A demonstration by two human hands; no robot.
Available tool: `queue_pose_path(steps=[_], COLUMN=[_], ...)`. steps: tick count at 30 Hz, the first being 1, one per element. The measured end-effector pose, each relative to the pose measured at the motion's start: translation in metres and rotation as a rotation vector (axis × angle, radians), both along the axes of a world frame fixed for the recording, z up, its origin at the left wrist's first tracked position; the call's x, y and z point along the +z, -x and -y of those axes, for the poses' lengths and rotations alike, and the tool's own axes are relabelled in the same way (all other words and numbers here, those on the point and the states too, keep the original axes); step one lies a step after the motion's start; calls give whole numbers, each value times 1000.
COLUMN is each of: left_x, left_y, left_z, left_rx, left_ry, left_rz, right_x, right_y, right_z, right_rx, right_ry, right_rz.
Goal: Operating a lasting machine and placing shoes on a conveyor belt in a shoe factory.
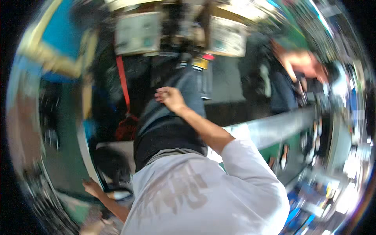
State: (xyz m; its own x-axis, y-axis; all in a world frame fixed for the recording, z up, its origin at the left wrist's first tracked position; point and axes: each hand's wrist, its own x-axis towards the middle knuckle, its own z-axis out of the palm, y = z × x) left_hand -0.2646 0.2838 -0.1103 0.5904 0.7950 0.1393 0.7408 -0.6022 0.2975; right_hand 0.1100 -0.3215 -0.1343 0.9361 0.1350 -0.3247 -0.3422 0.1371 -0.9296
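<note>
The whole view is smeared by motion. My right hand (170,99) is in front of my body, above my dark trousers. Its fingers are curled in, and whatever they hold, if anything, cannot be made out. Out at the lower left, my left hand (93,187) hangs beside the pale edge (89,162) of a green surface. Its fingers look apart with nothing visible in them, though they are blurred.
Two pale boxlike panels (138,33) (227,37) flank dark machinery ahead. A red strip (123,80) runs down at the left of my legs. Another person (303,64) bends at the right, beyond a long pale bench edge (280,125). Blue-and-yellow framing (58,35) stands far left.
</note>
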Motion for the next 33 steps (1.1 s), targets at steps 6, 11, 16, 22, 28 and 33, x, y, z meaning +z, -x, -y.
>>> queue_pose_path(steps=[6,11,16,22,28,33], left_x=[85,99,114,76,62,59], left_y=[-375,-449,-409,-420,-428,-434], left_z=[277,493,608,558,465,480], left_rx=[-763,-1485,-1931,-1760,-1498,-1487], left_ry=[665,964,851,678,523,575], left_rz=[30,-140,-338,-455,-548,-580], right_x=[16,-37,-45,-38,-54,-49], right_y=[60,235,515,684,690,694], right_z=[125,260,358,456,525,541], right_rx=[-504,-1089,-1382,-1162,-1010,-962], right_ry=[272,637,1489,1374,1207,1112], right_rz=[126,52,-409,-1105,-1340,-1176])
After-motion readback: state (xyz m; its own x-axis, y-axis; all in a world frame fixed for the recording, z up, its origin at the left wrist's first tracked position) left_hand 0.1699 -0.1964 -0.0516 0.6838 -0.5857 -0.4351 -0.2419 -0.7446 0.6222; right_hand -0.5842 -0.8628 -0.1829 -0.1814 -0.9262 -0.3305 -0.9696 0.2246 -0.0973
